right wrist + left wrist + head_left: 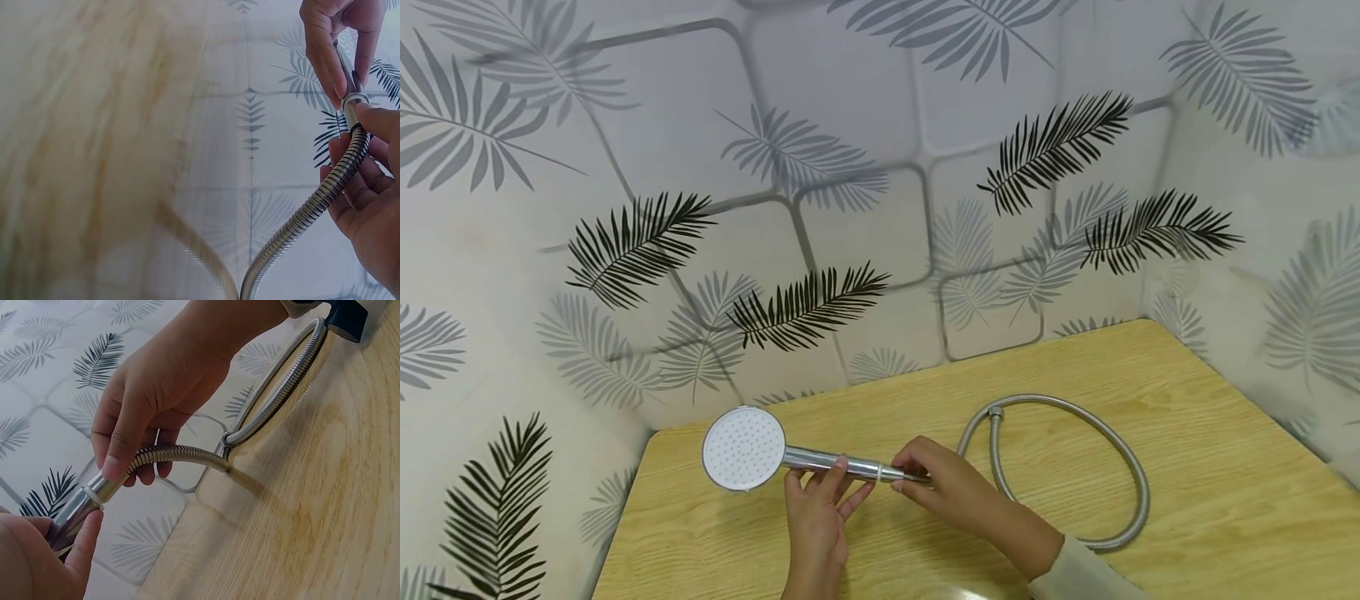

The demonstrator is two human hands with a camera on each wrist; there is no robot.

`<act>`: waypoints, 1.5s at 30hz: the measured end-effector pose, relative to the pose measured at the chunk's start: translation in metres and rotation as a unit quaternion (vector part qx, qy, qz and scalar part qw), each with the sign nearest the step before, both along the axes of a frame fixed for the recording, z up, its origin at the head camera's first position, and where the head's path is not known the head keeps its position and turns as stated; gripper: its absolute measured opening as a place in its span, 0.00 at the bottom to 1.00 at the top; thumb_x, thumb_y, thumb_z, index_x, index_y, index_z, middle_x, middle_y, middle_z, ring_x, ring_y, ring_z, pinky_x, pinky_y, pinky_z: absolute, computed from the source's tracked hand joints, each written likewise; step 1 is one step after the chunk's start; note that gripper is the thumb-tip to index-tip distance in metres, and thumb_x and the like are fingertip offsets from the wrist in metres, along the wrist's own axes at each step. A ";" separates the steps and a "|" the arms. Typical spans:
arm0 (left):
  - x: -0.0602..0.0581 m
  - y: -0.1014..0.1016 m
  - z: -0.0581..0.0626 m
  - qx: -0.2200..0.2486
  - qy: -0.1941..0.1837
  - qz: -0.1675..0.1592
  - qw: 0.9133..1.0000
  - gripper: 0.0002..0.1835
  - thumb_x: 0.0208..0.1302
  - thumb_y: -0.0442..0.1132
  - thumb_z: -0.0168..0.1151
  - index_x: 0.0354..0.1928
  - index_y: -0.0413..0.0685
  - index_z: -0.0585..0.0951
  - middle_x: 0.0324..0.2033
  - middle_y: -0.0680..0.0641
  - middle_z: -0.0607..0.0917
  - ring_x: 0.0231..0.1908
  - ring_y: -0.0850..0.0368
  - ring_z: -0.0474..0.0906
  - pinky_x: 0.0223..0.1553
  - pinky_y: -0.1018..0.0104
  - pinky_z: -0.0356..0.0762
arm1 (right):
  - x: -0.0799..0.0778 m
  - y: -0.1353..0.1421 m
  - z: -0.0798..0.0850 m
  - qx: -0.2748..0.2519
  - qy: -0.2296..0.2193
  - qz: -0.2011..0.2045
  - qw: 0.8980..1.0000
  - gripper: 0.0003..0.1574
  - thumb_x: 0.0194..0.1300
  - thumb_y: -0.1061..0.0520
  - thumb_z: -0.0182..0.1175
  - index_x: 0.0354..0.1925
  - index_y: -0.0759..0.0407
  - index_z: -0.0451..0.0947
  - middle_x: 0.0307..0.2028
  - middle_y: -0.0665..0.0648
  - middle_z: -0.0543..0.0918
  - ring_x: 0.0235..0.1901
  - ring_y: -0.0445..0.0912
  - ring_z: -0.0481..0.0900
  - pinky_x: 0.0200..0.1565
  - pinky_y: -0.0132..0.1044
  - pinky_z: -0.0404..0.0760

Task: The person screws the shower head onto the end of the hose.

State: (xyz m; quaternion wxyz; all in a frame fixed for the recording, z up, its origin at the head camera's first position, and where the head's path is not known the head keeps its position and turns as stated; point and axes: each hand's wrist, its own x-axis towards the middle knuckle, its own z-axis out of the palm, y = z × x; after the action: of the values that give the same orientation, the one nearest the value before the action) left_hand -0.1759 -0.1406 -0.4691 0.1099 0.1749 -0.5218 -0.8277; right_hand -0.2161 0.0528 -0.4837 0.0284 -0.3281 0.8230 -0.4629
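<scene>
Left grip [820, 518] curls round the shower-head handle [816, 459], right grip [953, 492] pinches the hose connector [889, 472], apparently joined; tightness unclear, far nut [995, 412] free.

White showerhead face [743, 448]; silver hose [306, 212]; yellow woodgrain table [1225, 492]; leaf-patterned wall [865, 100].

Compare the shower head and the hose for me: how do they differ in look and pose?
The shower head has a round white face and smooth, straight handle; the hose is slim and ribbed.
The left hand holds the shower head by its handle; the hose curves, much of it looped on the table.
Both have shiny silver surfaces.
</scene>
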 end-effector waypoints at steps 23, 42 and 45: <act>-0.002 0.001 0.002 0.002 0.000 -0.001 1.000 0.27 0.72 0.34 0.62 0.62 0.45 0.57 0.45 0.47 0.78 0.42 0.56 0.88 0.45 0.48 0.92 | -0.002 0.000 0.003 0.014 -0.030 0.016 0.999 0.20 0.80 0.46 0.49 0.62 0.52 0.73 0.40 0.55 0.84 0.35 0.39 0.79 0.36 0.27 0.83; -0.002 -0.001 -0.001 0.009 -0.009 0.000 1.000 0.28 0.71 0.35 0.63 0.62 0.44 0.57 0.46 0.46 0.76 0.42 0.56 0.87 0.47 0.48 0.91 | 0.000 -0.002 0.002 0.033 0.037 -0.013 0.999 0.30 0.66 0.49 0.69 0.62 0.53 0.73 0.49 0.46 0.79 0.48 0.39 0.79 0.54 0.32 0.86; -0.002 -0.001 -0.002 0.011 -0.006 0.000 1.000 0.28 0.71 0.35 0.63 0.62 0.44 0.56 0.45 0.47 0.76 0.42 0.56 0.87 0.46 0.47 0.91 | 0.001 -0.002 0.002 0.029 0.034 -0.019 0.999 0.23 0.66 0.53 0.69 0.56 0.52 0.74 0.45 0.44 0.79 0.45 0.36 0.79 0.52 0.29 0.86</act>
State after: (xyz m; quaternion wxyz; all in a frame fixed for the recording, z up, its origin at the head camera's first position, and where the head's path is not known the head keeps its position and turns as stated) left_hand -0.1781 -0.1418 -0.4709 0.1046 0.1807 -0.5133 -0.8324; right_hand -0.2155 0.0503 -0.4814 0.0010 -0.3268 0.8426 -0.4281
